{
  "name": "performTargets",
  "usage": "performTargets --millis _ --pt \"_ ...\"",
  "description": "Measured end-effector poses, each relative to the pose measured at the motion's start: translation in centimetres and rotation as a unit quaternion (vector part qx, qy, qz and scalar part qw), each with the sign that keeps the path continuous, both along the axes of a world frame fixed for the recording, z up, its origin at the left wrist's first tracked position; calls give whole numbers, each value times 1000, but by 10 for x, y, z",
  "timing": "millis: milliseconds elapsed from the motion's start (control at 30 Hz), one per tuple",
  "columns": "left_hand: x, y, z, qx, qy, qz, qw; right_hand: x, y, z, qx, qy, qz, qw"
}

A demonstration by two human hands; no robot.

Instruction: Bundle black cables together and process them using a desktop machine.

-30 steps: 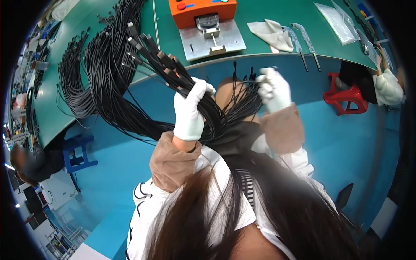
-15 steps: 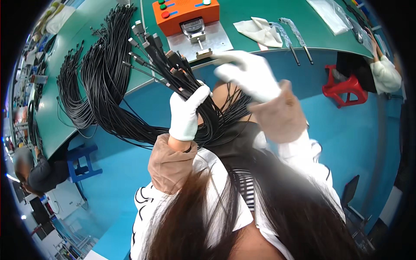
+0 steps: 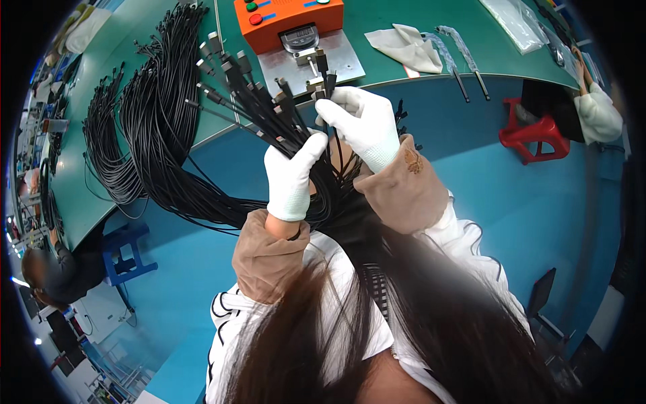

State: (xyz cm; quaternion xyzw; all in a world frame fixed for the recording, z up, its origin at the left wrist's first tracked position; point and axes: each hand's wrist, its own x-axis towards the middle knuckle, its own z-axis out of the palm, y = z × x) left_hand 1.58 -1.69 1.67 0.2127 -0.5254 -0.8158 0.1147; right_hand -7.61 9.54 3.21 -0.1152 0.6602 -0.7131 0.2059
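Note:
A thick bunch of black cables (image 3: 259,101) with plug ends fanned upward is gripped in my left hand (image 3: 291,172), which wears a white glove. Close to its right, my right hand (image 3: 363,124), also gloved, pinches a few black cable plugs (image 3: 323,84) between thumb and fingers. Those plugs point up toward the table edge. Below my hands, the cable lengths hang in loops over my lap, and the exact number held on the right is hidden by the fingers.
Long cable bundles (image 3: 158,101) drape off the green table (image 3: 229,114) at left. Ahead sits an orange box (image 3: 286,20) with buttons and a gauge on a metal plate (image 3: 346,57). A cloth (image 3: 407,48) and two wrapped rods (image 3: 464,57) lie right. Red stool (image 3: 535,135), blue stool (image 3: 128,252); people work at both sides.
My right hand has moved left, closer to my left hand, and now has cable plugs pinched upright in its fingers. The left hand keeps its hold on the bunch.

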Motion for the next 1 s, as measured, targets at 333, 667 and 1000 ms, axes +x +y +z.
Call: performTargets --millis 333,667,1000 --pt "10 -8 -10 -7 17 52 998 -3 18 -5 4 -61 -65 996" --pt "15 -5 -10 8 19 72 997 8 15 -12 8 -106 43 993" --pt "24 -15 -15 11 14 82 996 14 -6 -20 6 -132 31 991"
